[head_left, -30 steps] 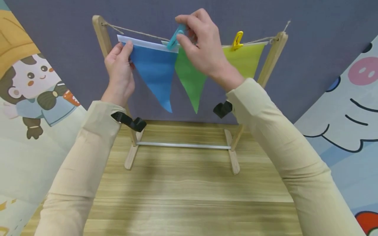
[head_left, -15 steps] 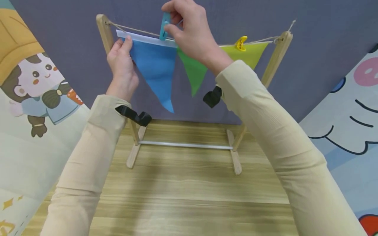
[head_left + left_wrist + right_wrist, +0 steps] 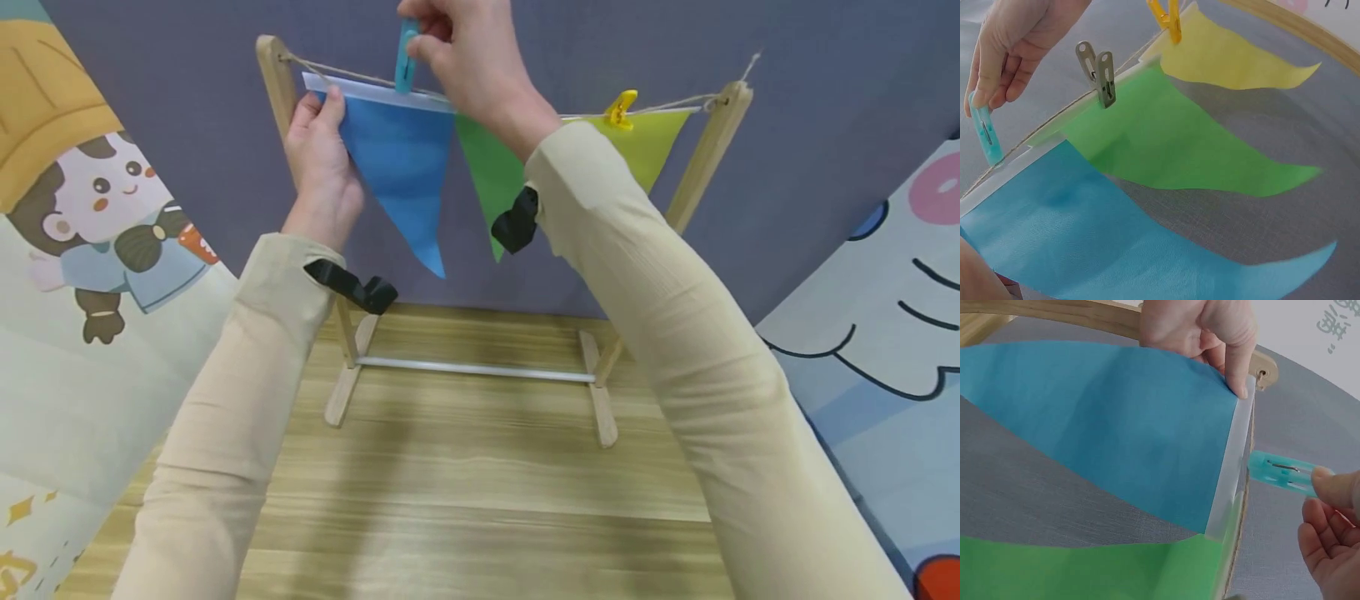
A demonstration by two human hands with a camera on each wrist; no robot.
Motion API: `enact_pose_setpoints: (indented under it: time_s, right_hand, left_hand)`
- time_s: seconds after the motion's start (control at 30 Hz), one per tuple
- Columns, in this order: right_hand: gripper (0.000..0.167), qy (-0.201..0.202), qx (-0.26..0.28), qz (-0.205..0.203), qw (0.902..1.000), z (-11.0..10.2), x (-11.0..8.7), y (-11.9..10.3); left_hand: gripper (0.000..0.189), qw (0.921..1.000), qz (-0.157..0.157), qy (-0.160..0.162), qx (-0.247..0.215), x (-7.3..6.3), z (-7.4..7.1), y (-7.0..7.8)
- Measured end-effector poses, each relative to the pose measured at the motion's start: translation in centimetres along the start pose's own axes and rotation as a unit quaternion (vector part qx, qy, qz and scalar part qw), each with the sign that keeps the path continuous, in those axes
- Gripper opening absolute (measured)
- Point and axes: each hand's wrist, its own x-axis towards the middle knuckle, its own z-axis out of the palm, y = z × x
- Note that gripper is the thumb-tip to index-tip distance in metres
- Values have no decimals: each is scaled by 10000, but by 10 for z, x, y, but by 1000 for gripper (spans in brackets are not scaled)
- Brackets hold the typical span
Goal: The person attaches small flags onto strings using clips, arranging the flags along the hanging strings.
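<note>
Turquoise plastic clothespin [image 3: 406, 55] stood upright over the twine line, pinched at its top end between the thumb and fingers of the right hand [image 3: 468, 71], with its lower end at the white top band of the blue triangular fabric pennant [image 3: 397, 179]. In the right wrist view the peg's tip met the white band right where it lay against the twine, so the grip looked meant to seat the peg over both. The left hand [image 3: 322, 179] pinched the pennant's upper left corner, thumb on the front of the cloth, apparently to keep the band level and tight against the line while the peg went on.

Just to the right of the blue pennant hung a green triangular pennant [image 3: 491, 179], overlapping it slightly at the top; the left wrist view showed a grey clothespin [image 3: 1099, 72] fastening it to the twine. Farther right, a yellow-green pennant [image 3: 648, 146] was fastened with a yellow clothespin [image 3: 620, 108].

Thin jute twine [image 3: 341, 73] ran between the two slanted posts of a small wooden rack [image 3: 708, 158], whose feet, joined by a white crossbar [image 3: 476, 368], stood on a light wood-grain tabletop [image 3: 480, 508]. A grey cloth backdrop [image 3: 825, 100] hung behind. No containers were in sight.
</note>
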Motion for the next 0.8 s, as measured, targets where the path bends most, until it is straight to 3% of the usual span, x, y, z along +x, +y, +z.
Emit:
enact_pose_setpoints:
  time_s: [0.27, 0.8]
  right_hand:
    - [27, -198, 307, 339, 9988, 2, 9, 2]
    - [28, -552, -83, 418, 9976, 14, 13, -2]
  left_hand:
    - [6, 9998, -66, 39, -188, 0, 4, 1]
    - [4, 9997, -21, 60, -256, -1, 8, -1]
